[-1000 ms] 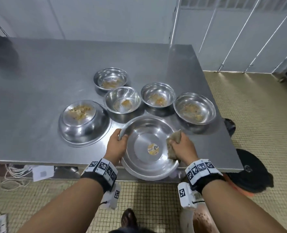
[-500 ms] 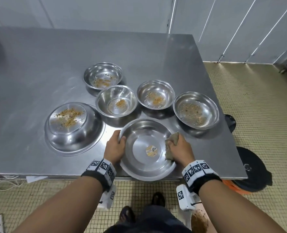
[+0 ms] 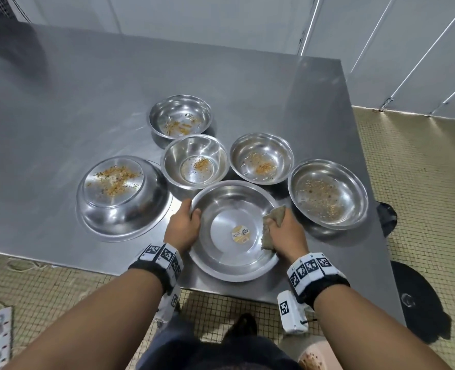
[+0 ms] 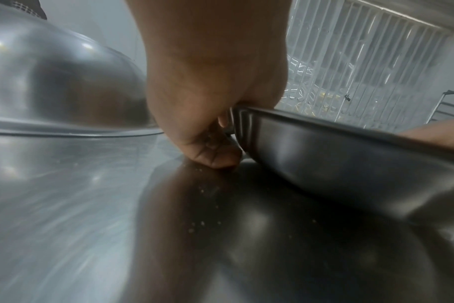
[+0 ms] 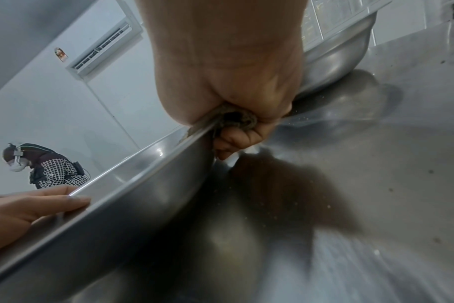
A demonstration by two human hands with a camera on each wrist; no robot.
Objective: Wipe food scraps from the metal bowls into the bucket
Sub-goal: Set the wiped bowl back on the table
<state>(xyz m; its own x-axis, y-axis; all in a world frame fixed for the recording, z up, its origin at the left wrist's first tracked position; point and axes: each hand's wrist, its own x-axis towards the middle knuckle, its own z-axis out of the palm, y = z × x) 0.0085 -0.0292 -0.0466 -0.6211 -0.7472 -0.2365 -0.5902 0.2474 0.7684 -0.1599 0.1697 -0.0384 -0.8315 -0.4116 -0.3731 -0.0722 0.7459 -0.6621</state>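
Right wrist only: masked bystander (image 5: 43,166).

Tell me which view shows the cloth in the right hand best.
The head view: the cloth shows bunched under the right hand on the rim of the big bowl. The right wrist view shows only a pinched fold; the left wrist view shows none.

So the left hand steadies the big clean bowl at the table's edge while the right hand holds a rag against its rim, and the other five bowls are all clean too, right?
Not quite. The left hand does grip the big bowl and the right hand holds the rag at its rim, but the head view shows the other five bowls still carry food scraps.
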